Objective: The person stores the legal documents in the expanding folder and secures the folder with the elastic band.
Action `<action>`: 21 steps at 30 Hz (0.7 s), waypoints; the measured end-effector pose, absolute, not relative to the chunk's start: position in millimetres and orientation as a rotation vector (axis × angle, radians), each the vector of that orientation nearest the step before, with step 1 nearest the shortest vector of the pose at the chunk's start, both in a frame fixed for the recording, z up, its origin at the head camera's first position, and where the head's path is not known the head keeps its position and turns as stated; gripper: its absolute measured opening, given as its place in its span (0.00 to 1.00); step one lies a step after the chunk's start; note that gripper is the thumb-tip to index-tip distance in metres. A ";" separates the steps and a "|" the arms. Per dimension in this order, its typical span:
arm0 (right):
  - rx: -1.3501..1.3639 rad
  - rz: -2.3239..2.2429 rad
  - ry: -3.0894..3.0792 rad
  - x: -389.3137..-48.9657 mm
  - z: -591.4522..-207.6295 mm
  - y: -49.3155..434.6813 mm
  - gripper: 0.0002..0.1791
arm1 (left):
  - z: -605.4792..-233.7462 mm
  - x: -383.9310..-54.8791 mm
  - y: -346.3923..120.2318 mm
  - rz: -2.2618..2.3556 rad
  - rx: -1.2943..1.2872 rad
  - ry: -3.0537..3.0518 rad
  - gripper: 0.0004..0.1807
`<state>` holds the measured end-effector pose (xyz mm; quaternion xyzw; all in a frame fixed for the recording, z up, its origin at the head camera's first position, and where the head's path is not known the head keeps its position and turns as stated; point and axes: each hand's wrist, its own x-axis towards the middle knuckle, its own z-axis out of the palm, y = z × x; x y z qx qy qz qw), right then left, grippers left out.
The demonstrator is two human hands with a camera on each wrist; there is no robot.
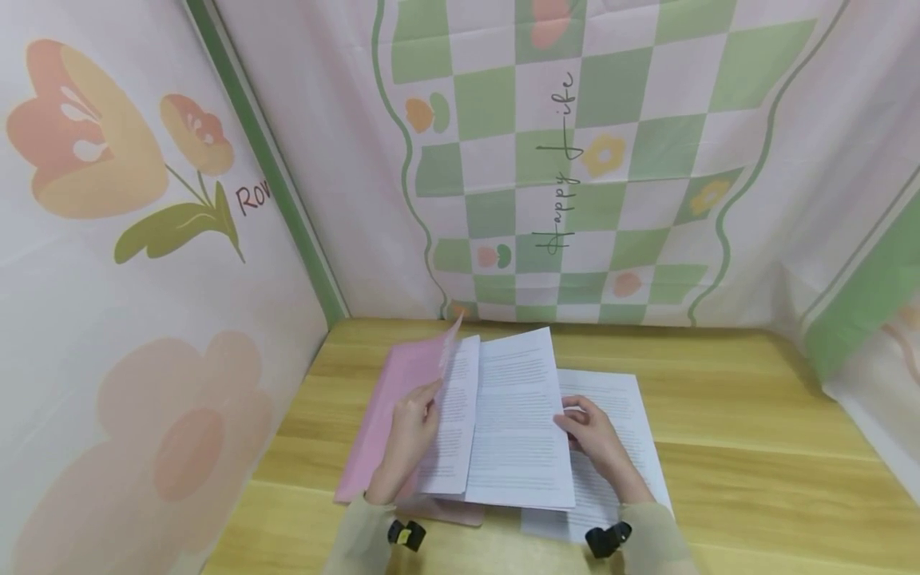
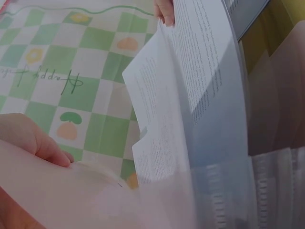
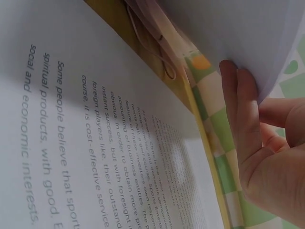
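The folder (image 1: 384, 399) is showing smooth, softly glossy plastic; the printed sheets (image 1: 513, 415) are looking like smooth, matt paper. The bench (image 1: 755, 431) is displaying satiny wood grain, while the curtain (image 1: 489, 112) is showing creased, matt cloth.

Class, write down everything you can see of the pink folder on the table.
The pink folder lies open on the wooden table, at the person's left, partly hidden by printed pages. It looks like thin, smooth plastic. One panel stands raised and tilted; the left hand holds its edge. A rounded corner shows below the pages, toward the person. In the left wrist view, clear-looking plastic, apparently part of it, bears slot-like marks.
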<state>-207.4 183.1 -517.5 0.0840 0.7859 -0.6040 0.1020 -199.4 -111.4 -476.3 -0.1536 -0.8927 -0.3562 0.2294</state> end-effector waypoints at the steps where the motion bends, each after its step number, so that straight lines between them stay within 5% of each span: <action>1: 0.247 -1.781 2.323 -207.0 -517.2 182.8 0.22 | -476.6 -199.2 -111.4 -0.982 -0.425 -2.455 0.21; 21: 0.230 -1.804 2.313 -205.6 -517.5 176.6 0.19 | -479.6 -198.5 -108.9 -0.946 -0.433 -2.451 0.21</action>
